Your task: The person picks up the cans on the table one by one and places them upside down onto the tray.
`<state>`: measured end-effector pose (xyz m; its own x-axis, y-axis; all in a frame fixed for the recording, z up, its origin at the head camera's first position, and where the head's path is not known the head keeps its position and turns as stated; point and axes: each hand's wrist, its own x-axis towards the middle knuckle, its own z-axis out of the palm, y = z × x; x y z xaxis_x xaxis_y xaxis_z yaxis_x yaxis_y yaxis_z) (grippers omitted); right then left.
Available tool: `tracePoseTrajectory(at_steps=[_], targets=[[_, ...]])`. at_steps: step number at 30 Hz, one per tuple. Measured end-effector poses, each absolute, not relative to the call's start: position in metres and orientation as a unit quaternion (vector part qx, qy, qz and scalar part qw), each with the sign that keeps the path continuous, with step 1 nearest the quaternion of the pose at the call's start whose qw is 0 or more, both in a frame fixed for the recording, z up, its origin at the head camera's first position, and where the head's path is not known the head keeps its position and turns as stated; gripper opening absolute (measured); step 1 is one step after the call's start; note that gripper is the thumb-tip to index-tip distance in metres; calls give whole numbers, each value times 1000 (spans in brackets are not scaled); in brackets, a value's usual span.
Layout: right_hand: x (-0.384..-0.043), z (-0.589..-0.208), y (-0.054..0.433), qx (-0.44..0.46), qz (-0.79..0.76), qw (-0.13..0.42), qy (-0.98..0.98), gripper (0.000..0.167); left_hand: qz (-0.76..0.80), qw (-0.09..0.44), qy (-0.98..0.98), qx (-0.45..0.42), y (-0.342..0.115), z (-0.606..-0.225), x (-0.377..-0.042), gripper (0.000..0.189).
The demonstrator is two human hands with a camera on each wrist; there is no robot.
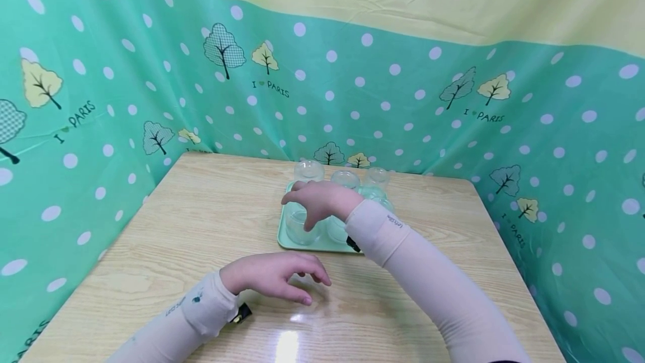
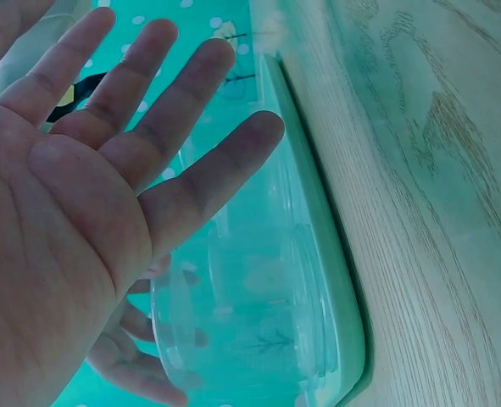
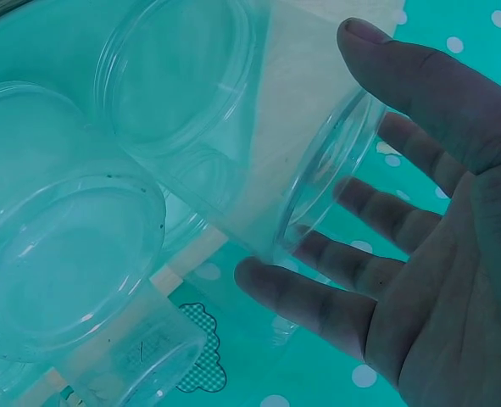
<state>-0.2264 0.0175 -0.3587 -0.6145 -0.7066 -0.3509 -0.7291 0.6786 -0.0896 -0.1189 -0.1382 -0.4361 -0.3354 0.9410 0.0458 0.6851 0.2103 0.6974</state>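
Observation:
Clear, thick-based cups or jars stand on a light green tray toward the back of the table. My right hand is over the front-left clear cup, its thumb and fingers spread apart. In the right wrist view, that hand's fingertips come right at the round end of a clear cup, with the thumb on the other side and the palm away from it. My left hand hovers over the table in front of the tray, holding nothing; its fingers are spread in the left wrist view.
Behind my right hand are more clear cups, one at the back left and one at the back right. The wooden table is bounded by a green dotted cloth at the back and sides.

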Motion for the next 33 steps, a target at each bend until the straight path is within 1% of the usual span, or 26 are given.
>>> tracePoseTrajectory(at_steps=[4, 11, 20, 33], targets=[[-227, -359, 18, -399, 29, 182, 898, 78, 318, 197, 754, 540, -138, -437, -119, 37], [-226, -358, 19, -395, 21, 190, 899, 80, 315, 176, 751, 553, -138, -436, -120, 36], [-226, -357, 20, -396, 18, 189, 898, 80, 318, 173, 750, 554, -138, -435, -120, 36], [-226, -357, 25, -409, 22, 172, 896, 76, 324, 179, 752, 546, -138, -436, -120, 36]])
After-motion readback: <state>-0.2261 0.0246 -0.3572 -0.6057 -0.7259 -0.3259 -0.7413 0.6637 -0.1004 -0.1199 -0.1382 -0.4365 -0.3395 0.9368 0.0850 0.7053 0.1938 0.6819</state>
